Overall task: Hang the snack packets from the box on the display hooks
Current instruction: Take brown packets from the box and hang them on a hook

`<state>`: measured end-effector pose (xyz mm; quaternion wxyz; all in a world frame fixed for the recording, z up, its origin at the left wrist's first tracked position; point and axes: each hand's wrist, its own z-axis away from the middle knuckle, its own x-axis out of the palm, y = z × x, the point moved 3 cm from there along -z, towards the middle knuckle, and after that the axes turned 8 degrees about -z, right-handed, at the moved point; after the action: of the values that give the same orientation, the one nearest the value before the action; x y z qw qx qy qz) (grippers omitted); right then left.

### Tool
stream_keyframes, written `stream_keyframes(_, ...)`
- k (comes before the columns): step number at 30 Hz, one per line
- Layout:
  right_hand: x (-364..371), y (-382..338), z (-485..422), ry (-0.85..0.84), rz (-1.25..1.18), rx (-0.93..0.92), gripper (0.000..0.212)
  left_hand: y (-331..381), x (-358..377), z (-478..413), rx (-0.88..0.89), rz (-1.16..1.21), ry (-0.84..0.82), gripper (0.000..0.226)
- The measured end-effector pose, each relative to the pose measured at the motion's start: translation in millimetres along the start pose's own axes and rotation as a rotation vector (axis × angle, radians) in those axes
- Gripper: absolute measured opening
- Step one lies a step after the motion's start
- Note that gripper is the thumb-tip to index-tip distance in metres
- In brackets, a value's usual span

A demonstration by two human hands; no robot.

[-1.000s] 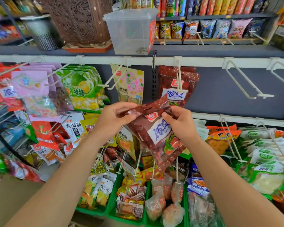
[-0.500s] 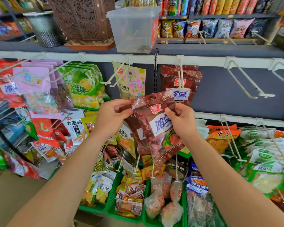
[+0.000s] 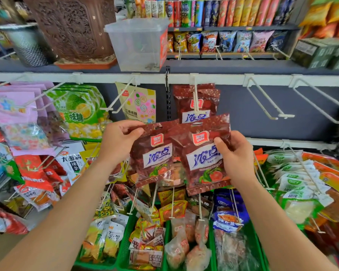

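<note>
**Two packets fanned apart, ready for the hook**

A second ago I saw one dark red bundle pinched between both hands; now it has split. My left hand (image 3: 117, 141) is clamped on the top corner of the left packet (image 3: 155, 153), and my right hand (image 3: 234, 155) grips the right edge of the right packet (image 3: 204, 159), which overlaps the first. I judge this frees one to hang alone.

Both stand upright, long axis near vertical (tilted slightly), hang holes uppermost, labels facing me. They sit just below the tip of the white display hook (image 3: 195, 102), which already carries matching red packets (image 3: 196, 98).
</note>
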<state>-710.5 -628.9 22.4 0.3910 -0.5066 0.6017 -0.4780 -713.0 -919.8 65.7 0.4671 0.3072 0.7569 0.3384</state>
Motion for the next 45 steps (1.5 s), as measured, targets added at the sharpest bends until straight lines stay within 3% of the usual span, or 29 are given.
stream_keyframes(14, 13, -3, -27, 0.104, 0.111, -0.048, 0.006, -5, -9, 10, 0.035, -0.074, 0.013, 0.017)
stream_keyframes(24, 36, 14, -114, 0.172, 0.31, -0.024, 0.012, -3, -14, 19, 0.002, -0.096, 0.017, 0.018)
stream_keyframes(32, 20, 25, -85, 0.18, 0.415, 0.054, 0.035, -4, -14, 16, -0.024, -0.089, 0.01, 0.017)
stream_keyframes(35, 17, 26, -53, 0.079, 0.377, 0.037, 0.027, -1, -10, 13, -0.02, -0.071, -0.007, 0.017)
stream_keyframes(40, 44, 11, -15, -0.327, 0.213, 0.039, 0.024, 11, -2, 8, 0.014, -0.058, -0.011, 0.013)
stream_keyframes(45, 60, 12, -13, -0.277, 0.087, 0.047, 0.017, 23, -2, 7, 0.011, 0.022, -0.014, 0.013)
